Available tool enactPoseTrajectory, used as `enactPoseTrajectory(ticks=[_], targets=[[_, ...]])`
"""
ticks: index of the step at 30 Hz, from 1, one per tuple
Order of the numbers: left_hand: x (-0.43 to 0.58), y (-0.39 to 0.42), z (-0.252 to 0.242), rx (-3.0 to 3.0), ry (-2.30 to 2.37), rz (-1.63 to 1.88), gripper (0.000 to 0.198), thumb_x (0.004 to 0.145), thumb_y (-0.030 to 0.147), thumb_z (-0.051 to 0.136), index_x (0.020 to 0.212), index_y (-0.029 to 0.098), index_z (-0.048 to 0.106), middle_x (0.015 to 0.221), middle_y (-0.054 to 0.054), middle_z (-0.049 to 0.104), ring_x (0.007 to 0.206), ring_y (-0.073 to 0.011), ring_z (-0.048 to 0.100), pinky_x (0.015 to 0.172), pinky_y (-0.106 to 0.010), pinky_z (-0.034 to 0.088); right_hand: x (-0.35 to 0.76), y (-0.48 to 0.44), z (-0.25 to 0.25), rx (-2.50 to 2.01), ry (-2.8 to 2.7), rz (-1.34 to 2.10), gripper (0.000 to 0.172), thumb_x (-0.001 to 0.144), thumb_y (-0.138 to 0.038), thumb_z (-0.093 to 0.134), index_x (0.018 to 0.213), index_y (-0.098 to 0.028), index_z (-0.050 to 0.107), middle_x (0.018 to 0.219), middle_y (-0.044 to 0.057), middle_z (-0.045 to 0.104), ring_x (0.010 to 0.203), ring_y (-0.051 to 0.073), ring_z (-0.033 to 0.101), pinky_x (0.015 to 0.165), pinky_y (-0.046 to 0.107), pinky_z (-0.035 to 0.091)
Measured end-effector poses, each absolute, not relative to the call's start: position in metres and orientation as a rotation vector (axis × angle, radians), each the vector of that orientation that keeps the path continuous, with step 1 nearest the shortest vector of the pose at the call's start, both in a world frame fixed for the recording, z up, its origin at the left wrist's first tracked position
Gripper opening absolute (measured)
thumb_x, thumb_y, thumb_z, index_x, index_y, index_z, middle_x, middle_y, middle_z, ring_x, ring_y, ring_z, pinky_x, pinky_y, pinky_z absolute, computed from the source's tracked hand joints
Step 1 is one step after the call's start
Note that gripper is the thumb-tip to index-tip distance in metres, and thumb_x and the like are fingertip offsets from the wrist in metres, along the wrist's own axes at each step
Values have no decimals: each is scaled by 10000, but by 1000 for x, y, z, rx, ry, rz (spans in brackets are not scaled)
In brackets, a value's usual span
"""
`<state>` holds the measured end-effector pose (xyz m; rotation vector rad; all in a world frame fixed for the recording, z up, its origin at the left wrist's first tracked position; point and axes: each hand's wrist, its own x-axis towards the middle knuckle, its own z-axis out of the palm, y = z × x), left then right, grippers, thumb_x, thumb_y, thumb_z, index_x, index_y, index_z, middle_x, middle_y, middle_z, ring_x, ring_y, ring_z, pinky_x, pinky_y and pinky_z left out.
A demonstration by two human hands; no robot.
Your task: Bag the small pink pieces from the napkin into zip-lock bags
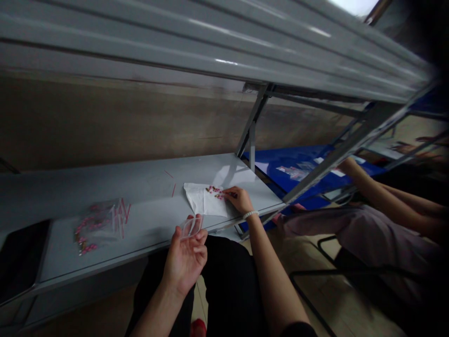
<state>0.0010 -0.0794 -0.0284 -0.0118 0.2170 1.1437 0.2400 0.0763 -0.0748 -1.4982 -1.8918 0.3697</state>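
Note:
My left hand (187,257) is raised in front of the table edge, palm up, with a small clear plastic bag (192,227) held between thumb and fingers. The bag looks empty. On the table, my right hand (239,199), with a pale beaded bracelet on its wrist, pinches at the right side of a small group of pink and brown-gold beads (214,189). Whatever is between those fingertips is too small to make out. Under the beads lies a creased white sheet (199,199), cloth or paper.
Several clear bags (101,220) with red strips and pink and gold beads lie at the left, near a black flat object (21,257). A grey ridged shelf (210,42) hangs low overhead. At right, another person's arm (365,180) reaches over a blue table (273,161).

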Motion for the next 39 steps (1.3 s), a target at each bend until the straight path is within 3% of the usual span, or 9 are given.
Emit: enactPoseTrajectory(ticks=[6, 13, 21, 27, 31, 36, 39], targets=[[-1, -79, -26, -44, 217, 1146, 395, 632, 378, 829, 981, 242, 701, 1078, 9, 680, 684, -37, 512, 481, -48, 437, 242, 68, -80, -1559, -1774, 319, 272, 786, -210, 520, 914, -125, 743, 821, 94, 707, 646, 162, 570, 627, 277, 434], [-1, -78, -28, -11, 198, 1146, 342, 686, 386, 791, 981, 240, 698, 1084, 1, 681, 692, -42, 524, 486, -55, 445, 243, 52, -79, -1593, -1842, 233, 241, 779, -327, 600, 846, -147, 747, 769, 87, 677, 676, 178, 569, 653, 291, 440], [0, -80, -27, -80, 130, 1129, 287, 741, 291, 752, 1006, 214, 671, 1069, -11, 695, 695, -52, 553, 499, -79, 458, 241, 57, -81, -1638, -1745, 261, 206, 759, -296, 604, 780, -143, 740, 742, 82, 663, 640, 168, 563, 605, 277, 430], [2, -79, -25, -119, 148, 1142, 405, 647, 271, 825, 1011, 190, 666, 1007, -11, 699, 676, -53, 546, 488, -87, 458, 241, 53, -78, -1588, -1555, 349, 239, 745, -336, 623, 785, -130, 737, 705, 73, 660, 638, 170, 550, 596, 284, 414], [4, -78, -24, -110, 169, 1152, 418, 630, 273, 837, 1001, 187, 666, 996, -2, 701, 665, -47, 553, 484, -86, 459, 218, 28, -42, -1414, -1503, 511, 199, 750, -344, 669, 760, -151, 715, 745, 68, 680, 668, 172, 557, 597, 286, 411], [4, -78, -25, -99, 233, 1181, 427, 607, 289, 850, 983, 184, 678, 954, -8, 719, 672, -68, 609, 479, -109, 469, 157, -34, 32, -883, -1728, 679, 69, 775, -260, 712, 824, -213, 722, 874, 50, 637, 853, 181, 585, 803, 341, 456], [3, -78, -28, -107, 305, 1222, 325, 664, 296, 812, 940, 176, 691, 869, -17, 727, 677, -92, 649, 489, -125, 481, 134, -53, 55, -800, -1875, 698, 56, 749, -239, 741, 801, -218, 736, 915, 53, 606, 881, 185, 571, 825, 356, 457]])
